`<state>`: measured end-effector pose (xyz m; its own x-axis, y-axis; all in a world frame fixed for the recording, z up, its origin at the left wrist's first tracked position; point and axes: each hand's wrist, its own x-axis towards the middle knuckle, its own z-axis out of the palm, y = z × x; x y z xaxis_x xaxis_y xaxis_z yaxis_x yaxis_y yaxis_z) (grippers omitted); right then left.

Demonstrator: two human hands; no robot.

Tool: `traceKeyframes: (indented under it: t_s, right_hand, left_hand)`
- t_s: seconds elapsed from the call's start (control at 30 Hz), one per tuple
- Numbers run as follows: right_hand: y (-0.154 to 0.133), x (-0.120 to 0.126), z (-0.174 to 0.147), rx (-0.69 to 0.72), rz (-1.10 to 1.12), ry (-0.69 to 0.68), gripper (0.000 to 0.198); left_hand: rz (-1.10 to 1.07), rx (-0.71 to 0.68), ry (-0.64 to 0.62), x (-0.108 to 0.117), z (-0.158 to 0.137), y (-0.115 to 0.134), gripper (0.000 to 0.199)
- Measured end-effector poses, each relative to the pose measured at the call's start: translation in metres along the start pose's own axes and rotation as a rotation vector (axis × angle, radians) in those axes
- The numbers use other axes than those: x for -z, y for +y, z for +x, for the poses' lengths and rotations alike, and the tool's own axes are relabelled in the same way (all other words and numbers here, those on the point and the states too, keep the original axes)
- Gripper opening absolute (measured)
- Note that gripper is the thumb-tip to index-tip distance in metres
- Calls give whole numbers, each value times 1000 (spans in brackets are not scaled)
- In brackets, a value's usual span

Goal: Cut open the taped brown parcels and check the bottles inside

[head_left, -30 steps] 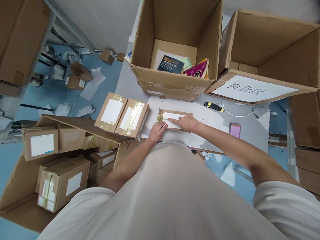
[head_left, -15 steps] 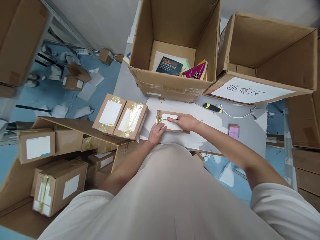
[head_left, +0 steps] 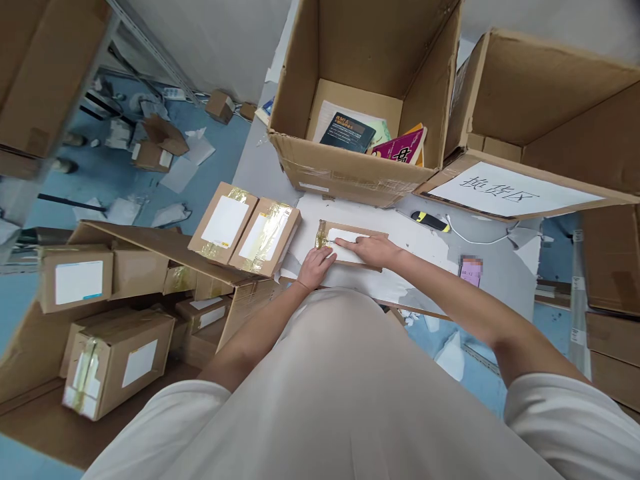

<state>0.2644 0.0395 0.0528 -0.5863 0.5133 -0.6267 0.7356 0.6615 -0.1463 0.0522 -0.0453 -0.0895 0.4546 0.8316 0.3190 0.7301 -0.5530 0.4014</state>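
Note:
A small flat cardboard box (head_left: 384, 244) with a white label lies on the table in front of me. Shiny tape (head_left: 321, 235) covers its left end. My left hand (head_left: 317, 265) rests on the near left corner, fingers stretched over the edge. Above the label, my right hand (head_left: 374, 249) is closed with the index finger pointing left. It grips a thin knife (head_left: 335, 241) whose slim dark tip shows near the tape; its handle is hidden in the palm. A black and yellow utility knife (head_left: 431, 221) lies apart to the right.
Two taped boxes (head_left: 223, 223) stand left of the work spot. Behind it are a large carton (head_left: 350, 175) with books (head_left: 347, 132) and another carton (head_left: 515, 190) bearing a handwritten sign. A phone (head_left: 471, 270) lies right. An open carton (head_left: 250, 303) at lower left holds several parcels.
The view has shifted slightly, moving the scene a little to the right. Less of the knife's tip shows beyond my right index finger. Both hands stay at the flat box.

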Motion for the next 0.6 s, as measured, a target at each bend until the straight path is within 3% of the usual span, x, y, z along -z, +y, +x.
traceKeyframes:
  t_s: [0.6]
  right_hand:
    - [-6,12,-14,-116,-43,-160,80]
  left_hand:
    - [13,-6,1,-1,4,6,30]
